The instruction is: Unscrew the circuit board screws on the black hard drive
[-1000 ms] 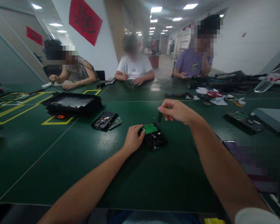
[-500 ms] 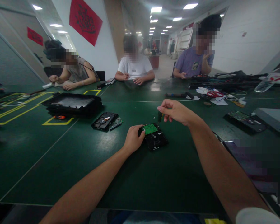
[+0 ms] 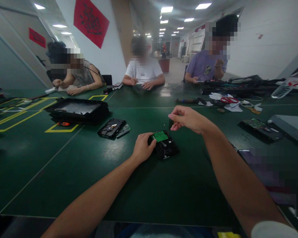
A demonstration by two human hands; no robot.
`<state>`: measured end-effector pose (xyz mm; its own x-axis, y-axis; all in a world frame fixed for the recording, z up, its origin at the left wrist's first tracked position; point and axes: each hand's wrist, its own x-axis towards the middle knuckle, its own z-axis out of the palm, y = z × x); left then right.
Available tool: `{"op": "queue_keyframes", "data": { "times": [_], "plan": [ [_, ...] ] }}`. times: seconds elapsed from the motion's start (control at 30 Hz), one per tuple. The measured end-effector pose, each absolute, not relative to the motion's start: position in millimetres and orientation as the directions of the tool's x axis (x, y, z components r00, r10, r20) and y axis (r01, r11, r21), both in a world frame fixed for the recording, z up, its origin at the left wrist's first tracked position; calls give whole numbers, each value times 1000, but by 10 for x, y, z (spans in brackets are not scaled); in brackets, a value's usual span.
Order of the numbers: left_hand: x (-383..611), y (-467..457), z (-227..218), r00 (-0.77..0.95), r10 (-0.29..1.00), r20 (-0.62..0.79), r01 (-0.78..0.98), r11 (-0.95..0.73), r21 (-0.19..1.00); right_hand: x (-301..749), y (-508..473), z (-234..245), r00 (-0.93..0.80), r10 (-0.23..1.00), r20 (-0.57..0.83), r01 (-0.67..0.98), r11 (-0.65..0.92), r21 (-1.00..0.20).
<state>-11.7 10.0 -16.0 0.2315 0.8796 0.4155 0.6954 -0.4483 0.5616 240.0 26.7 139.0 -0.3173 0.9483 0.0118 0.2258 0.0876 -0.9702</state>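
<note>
A black hard drive with a green circuit board lies flat on the table in front of me. My left hand grips its left side, thumb on the near edge and fingers along the far one. Above the drive's far right corner, my right hand is closed in a pinch on a small dark-handled screwdriver. The fingers partly cover the screwdriver, and I cannot tell whether its tip touches the drive. A tiny screw appears to lie just beyond the drive.
To the left are another hard drive, a loose circuit board and a black tray. On the right lie a drive, a grey metal box, red-handled scissors and a bottle. Three people sit across the table.
My right-hand fingers have moved lower around the screwdriver, so less of it shows. My left hand and the hard drive have barely moved.
</note>
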Motion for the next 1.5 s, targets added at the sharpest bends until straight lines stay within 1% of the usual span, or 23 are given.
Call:
{"op": "queue_keyframes", "data": {
  "times": [0.43, 0.57, 0.8, 0.9, 1.07, 1.23, 1.3, 1.4, 1.5],
  "plan": [
    [-119, 102, -153, 267, 865, 426, 697, -478, 534, 2399, 243, 1407, -362, 931, 46, 258, 147, -955],
    [-122, 116, -180, 262, 868, 421, 699, -471, 538, 2429, 281, 1403, -340, 938, 62, 315, 176, -933],
    [-139, 124, -192, 266, 869, 417, 704, -471, 533, 2456, 308, 1402, -392, 914, 108, 396, 274, -876],
    [-137, 120, -191, 263, 872, 413, 706, -466, 534, 2429, 311, 1378, -366, 923, 117, 428, 279, -860],
    [-126, 105, -184, 260, 874, 410, 711, -460, 531, 2389, 290, 1383, -265, 956, 128, 539, 257, -802],
    [-124, 101, -183, 259, 875, 410, 712, -460, 531, 2384, 240, 1434, -287, 950, 125, 578, 276, -768],
    [-124, 104, -184, 259, 876, 408, 713, -458, 531, 2393, 228, 1441, -292, 948, 130, 578, 283, -765],
    [-121, 110, -189, 257, 874, 413, 712, -460, 531, 2417, 224, 1444, -320, 938, 129, 531, 291, -796],
    [-117, 118, -200, 253, 872, 418, 712, -461, 530, 2420, 217, 1461, -371, 926, 78, 474, 260, -841]
  ]
}}
